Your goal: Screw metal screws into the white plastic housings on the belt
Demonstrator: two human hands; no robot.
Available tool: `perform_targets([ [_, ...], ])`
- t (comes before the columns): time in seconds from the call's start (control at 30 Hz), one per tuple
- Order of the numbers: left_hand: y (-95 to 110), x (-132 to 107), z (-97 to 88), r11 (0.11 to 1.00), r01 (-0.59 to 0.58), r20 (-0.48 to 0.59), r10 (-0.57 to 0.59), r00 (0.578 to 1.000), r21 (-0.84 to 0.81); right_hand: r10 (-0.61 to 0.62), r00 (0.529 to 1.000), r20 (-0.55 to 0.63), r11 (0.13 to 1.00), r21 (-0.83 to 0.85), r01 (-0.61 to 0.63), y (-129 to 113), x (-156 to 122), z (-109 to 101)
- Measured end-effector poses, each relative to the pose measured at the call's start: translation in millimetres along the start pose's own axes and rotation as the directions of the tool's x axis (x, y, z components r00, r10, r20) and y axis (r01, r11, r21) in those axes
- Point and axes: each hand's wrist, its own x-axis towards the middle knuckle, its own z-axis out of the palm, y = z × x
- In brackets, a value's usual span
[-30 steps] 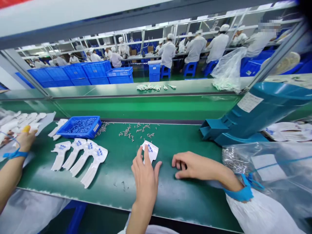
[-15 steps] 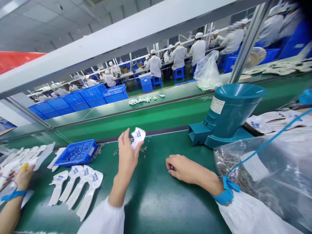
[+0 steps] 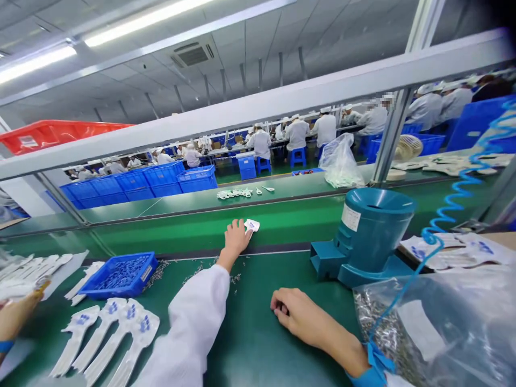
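My left hand (image 3: 237,238) reaches out over the bright green belt beyond the table's far edge. Its fingers are closed on a white plastic part (image 3: 252,225) with blue marks or inserts; the hand hides part of it. My right hand (image 3: 298,317) rests on the dark green table, fingers curled in, and whatever may be inside them is hidden. A blue wrist strap (image 3: 373,368) circles that wrist. Several similar white plastic parts (image 3: 133,336) with blue pieces lie side by side at the left. Small metal screws (image 3: 234,280) are scattered near the table's far edge.
A blue tray (image 3: 137,285) of small blue pieces stands at the left, near another person's hand (image 3: 18,317). To the right are a teal funnel-topped machine (image 3: 373,231), a clear bag of screws (image 3: 382,317) and a coiled blue cord (image 3: 455,188). A metal frame crosses ahead.
My left hand has moved forward from above the table to over the belt, carrying the white part. My right hand stays about where it was. The view has tilted up.
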Motion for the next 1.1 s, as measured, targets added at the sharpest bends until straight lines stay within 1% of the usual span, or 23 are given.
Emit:
perform_targets([
  [0.07,-32.1,-43.4,-26.9,0.999,-0.025,0.033,0.023,0.999,0.048,-0.014,1.000,0.003,1.000,0.002,0.014,-2.5,-0.6,0.4],
  [0.13,-75.2,-103.1,-53.2,0.995,-0.011,0.023,0.009,1.000,0.101,-0.025,1.000,0.003,1.000,0.001,0.025,-4.2,-0.9,1.9],
  [0.17,-99.1,-136.1,-63.3,0.991,0.021,-0.015,-0.019,1.000,0.134,-0.029,1.000,0.003,1.000,-0.005,0.029,-4.9,-1.1,3.1],
  [0.2,-123.2,-169.0,-70.0,0.980,0.073,-0.129,-0.049,0.990,0.187,-0.033,0.999,0.001,0.999,-0.019,0.033,-5.6,-1.4,4.5],
  [0.23,-146.5,-199.8,-72.9,0.958,0.150,-0.219,-0.097,0.971,0.242,-0.035,0.999,-0.001,0.999,-0.041,0.035,-6.3,-1.8,6.0],
  [0.27,-167.7,-227.1,-72.2,0.934,0.216,-0.274,-0.137,0.952,0.284,-0.037,0.999,-0.003,0.997,-0.070,0.037,-7.0,-2.4,7.6],
  [0.3,-185.6,-249.7,-68.7,0.929,0.223,-0.269,-0.143,0.953,0.295,-0.037,0.999,-0.003,0.994,-0.103,0.036,-7.7,-3.0,8.9],
  [0.33,-199.3,-267.1,-63.4,0.931,0.234,-0.249,-0.165,0.954,0.279,-0.035,0.999,-0.002,0.990,-0.135,0.034,-8.4,-3.8,10.0],
  [0.37,-208.5,-279.3,-57.7,0.940,0.237,-0.232,-0.180,0.956,0.246,-0.031,1.000,0.003,0.986,-0.163,0.031,-9.0,-4.6,10.7],
  [0.4,-213.1,-286.9,-52.5,0.952,0.230,-0.212,-0.188,0.959,0.199,-0.027,1.000,0.010,0.982,-0.185,0.028,-9.7,-5.3,11.0],
  [0.43,-213.4,-290.7,-48.3,0.963,0.228,-0.202,-0.197,0.959,0.147,-0.023,1.000,0.020,0.980,-0.198,0.026,-10.4,-5.9,10.9],
  [0.5,-202.8,-291.2,-43.3,0.973,0.226,-0.202,-0.213,0.956,0.043,-0.010,0.999,0.039,0.978,-0.210,0.018,-11.9,-6.6,10.1],
  [0.53,-192.4,-289.7,-41.4,0.974,0.226,-0.205,-0.222,0.953,-0.003,0.001,0.999,0.045,0.977,-0.214,0.009,-12.7,-6.7,9.6],
  [0.6,-161.6,-286.3,-36.2,0.973,0.216,-0.202,-0.228,0.952,-0.081,0.024,0.999,0.047,0.972,-0.233,-0.013,-14.1,-6.5,9.0],
  [0.67,-118.3,-283.4,-27.8,0.974,0.178,-0.181,-0.202,0.963,-0.140,0.037,0.998,0.046,0.965,-0.263,-0.024,-15.0,-6.1,9.1],
  [0.77,-41.2,-279.5,-16.0,0.959,0.181,-0.129,-0.212,0.969,-0.218,0.049,0.997,0.051,0.961,-0.275,-0.033,-14.8,-7.4,9.5],
  [0.83,2.9,-277.5,-15.4,0.933,0.194,-0.075,-0.227,0.971,-0.304,0.075,0.996,0.048,0.966,-0.253,-0.061,-14.0,-11.7,8.4],
  [0.87,18.4,-277.5,-18.0,0.913,0.173,-0.046,-0.204,0.978,-0.369,0.092,0.995,0.043,0.969,-0.232,-0.079,-13.7,-15.3,7.2],
  [0.9,28.3,-278.5,-22.1,0.886,0.149,-0.017,-0.174,0.985,-0.439,0.110,0.993,0.034,0.974,-0.204,-0.101,-13.7,-20.0,5.4],
  [0.93,32.6,-280.7,-27.1,0.855,0.130,0.013,-0.143,0.990,-0.502,0.132,0.991,0.026,0.978,-0.166,-0.126,-14.2,-25.6,3.3],
  [0.97,31.6,-284.0,-32.5,0.826,0.113,0.041,-0.108,0.993,-0.553,0.157,0.987,0.018,0.981,-0.118,-0.153,-15.4,-32.0,1.0],
  [1.03,18.5,-292.8,-42.4,0.785,0.086,0.100,-0.031,0.995,-0.613,0.209,0.978,0.011,0.978,-0.002,-0.209,-20.7,-45.5,-3.0],
  [1.1,0.5,-302.2,-49.4,0.770,0.056,0.155,0.056,0.986,-0.636,0.258,0.966,0.023,0.959,0.111,-0.259,-30.2,-57.3,-4.3],
])
